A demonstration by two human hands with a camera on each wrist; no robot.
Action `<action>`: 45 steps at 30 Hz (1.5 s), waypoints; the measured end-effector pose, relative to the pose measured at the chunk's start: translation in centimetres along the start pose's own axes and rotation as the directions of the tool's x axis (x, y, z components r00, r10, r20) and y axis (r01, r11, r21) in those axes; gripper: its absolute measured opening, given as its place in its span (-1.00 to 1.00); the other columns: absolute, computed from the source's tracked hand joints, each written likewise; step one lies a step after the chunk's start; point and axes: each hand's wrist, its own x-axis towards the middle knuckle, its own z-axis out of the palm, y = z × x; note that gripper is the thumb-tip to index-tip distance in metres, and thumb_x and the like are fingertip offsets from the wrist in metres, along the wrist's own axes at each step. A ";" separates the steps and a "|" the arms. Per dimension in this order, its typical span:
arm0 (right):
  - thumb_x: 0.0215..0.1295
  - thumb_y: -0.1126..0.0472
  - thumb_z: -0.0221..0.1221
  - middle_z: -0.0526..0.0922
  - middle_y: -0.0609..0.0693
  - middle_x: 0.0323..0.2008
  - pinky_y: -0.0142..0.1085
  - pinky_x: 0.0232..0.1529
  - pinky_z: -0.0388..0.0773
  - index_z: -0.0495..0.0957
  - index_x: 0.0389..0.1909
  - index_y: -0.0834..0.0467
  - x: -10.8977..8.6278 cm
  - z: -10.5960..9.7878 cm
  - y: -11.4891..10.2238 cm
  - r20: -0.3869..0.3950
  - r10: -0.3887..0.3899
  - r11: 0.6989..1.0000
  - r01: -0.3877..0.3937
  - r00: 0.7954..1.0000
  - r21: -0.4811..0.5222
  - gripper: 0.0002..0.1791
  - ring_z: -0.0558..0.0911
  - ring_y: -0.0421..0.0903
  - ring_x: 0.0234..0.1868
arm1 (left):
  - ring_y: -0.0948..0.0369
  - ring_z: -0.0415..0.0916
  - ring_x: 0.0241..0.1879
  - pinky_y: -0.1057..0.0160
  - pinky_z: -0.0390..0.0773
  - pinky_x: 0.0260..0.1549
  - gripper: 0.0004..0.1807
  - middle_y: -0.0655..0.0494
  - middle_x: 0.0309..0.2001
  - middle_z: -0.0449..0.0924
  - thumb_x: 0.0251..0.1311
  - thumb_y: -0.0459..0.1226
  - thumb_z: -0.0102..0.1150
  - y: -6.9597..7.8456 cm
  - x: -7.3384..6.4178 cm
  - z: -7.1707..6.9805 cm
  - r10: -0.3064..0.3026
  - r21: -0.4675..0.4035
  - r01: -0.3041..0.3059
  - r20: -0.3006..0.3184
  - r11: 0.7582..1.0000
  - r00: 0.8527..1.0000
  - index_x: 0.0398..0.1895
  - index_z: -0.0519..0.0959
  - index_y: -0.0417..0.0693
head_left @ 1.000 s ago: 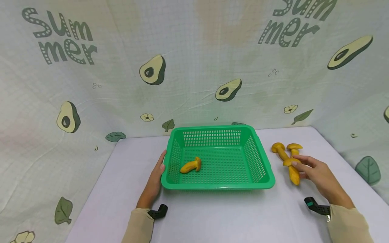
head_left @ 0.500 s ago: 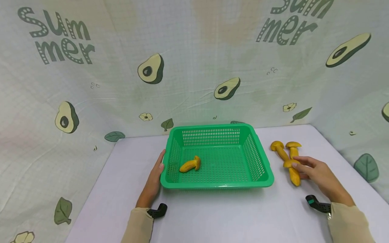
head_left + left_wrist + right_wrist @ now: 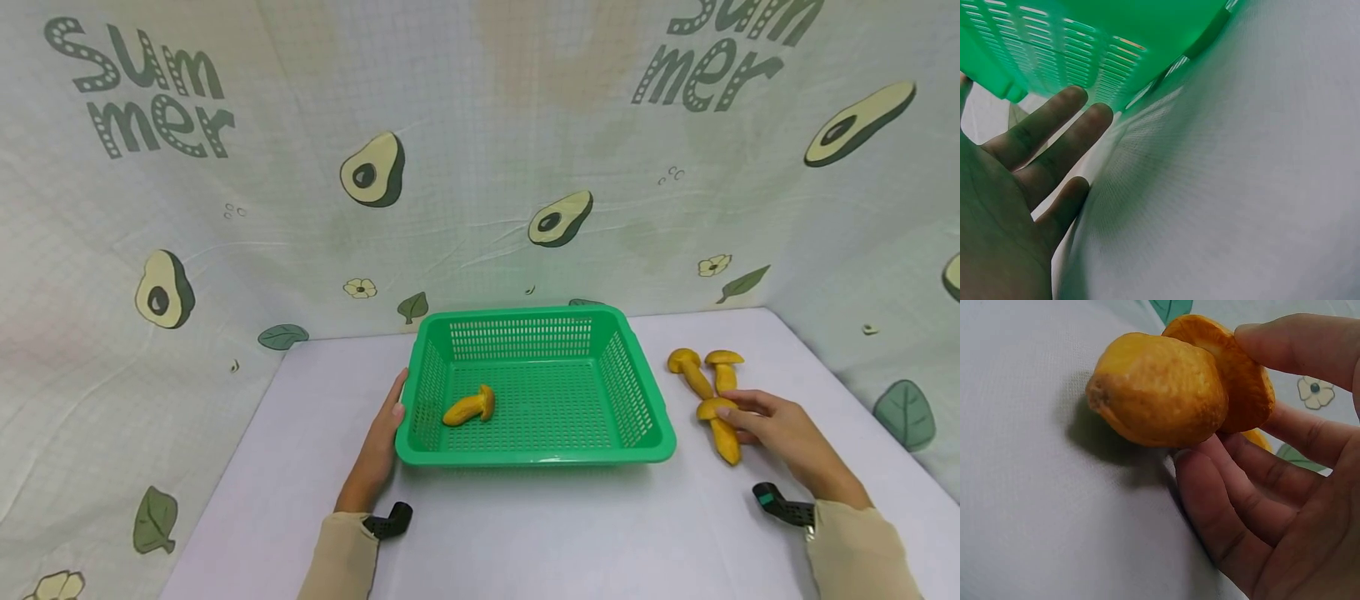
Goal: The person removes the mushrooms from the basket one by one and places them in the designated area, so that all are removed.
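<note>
My right hand [image 3: 783,433] pinches a yellow-brown mushroom [image 3: 725,442] at its cap, with the thumb on the cap's edge and fingers curled beneath. In the right wrist view the mushroom [image 3: 1160,390] has its thick stem end toward the camera, close over the cloth. Two similar mushrooms lie just beyond it, one on the left [image 3: 692,371] and one on the right [image 3: 724,367]. My left hand [image 3: 381,442] rests against the left side of a green plastic basket [image 3: 536,458]. Straight fingers touch its slotted wall in the left wrist view [image 3: 1047,137].
One more yellow mushroom [image 3: 471,407] lies inside the basket, toward its left side. A white cloth [image 3: 562,533] covers the table. Behind the table hangs a pale curtain [image 3: 465,167] printed with avocados and leaves, which continues down both sides.
The pinched mushroom has shifted slightly toward me with my right hand, away from the two behind it. My left hand and the basket keep their places.
</note>
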 end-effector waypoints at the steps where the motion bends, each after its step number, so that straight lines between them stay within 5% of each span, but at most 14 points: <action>1: 0.41 -0.28 0.10 0.34 0.43 0.30 -0.38 -0.23 0.57 0.21 0.42 0.42 0.0 0.1 0.0 -0.002 -0.001 1.000 0.001 1.000 0.002 -0.08 0.64 -0.09 -0.14 | 0.09 -0.25 0.55 -0.23 -0.24 0.42 -0.40 0.17 0.60 -0.14 0.60 -0.06 -0.48 0.0 0.0 0.0 0.001 0.001 -0.001 -0.002 1.000 1.000 0.64 -0.10 0.15; 21: 0.40 -0.29 0.12 0.32 0.43 0.30 -0.38 -0.24 0.58 0.24 0.41 0.40 0.1 0.5 0.1 -0.034 -0.006 1.000 0.006 0.999 0.011 -0.08 0.62 -0.07 -0.16 | 0.12 -0.24 0.54 -0.24 -0.23 0.42 -0.40 0.20 0.59 -0.13 0.60 -0.06 -0.47 -0.2 0.0 -0.2 0.002 -0.010 -0.002 -0.001 1.000 1.000 0.64 -0.10 0.15; 32: 0.39 -0.29 0.12 0.33 0.45 0.29 -0.36 -0.26 0.59 0.24 0.39 0.43 0.2 0.5 -0.1 -0.042 0.002 1.000 -0.003 0.999 -0.025 -0.07 0.63 -0.05 -0.15 | 0.14 -0.23 0.54 -0.25 -0.23 0.42 -0.43 0.27 0.59 -0.13 0.60 -0.04 -0.46 -0.4 -0.1 -0.1 -0.009 -0.002 0.009 -0.004 1.000 1.000 0.62 -0.07 0.38; 45: 0.38 -0.34 0.09 0.29 0.44 0.29 -0.31 -0.19 0.58 0.20 0.41 0.43 0.1 0.4 -0.2 -0.024 0.031 0.999 -0.032 0.999 -0.029 -0.03 0.60 0.02 -0.09 | 0.15 -0.24 0.55 -0.25 -0.23 0.42 -0.41 0.27 0.59 -0.12 0.61 -0.02 -0.46 -0.1 -0.2 -0.1 -0.016 0.015 0.016 -0.001 1.000 1.000 0.64 -0.08 0.21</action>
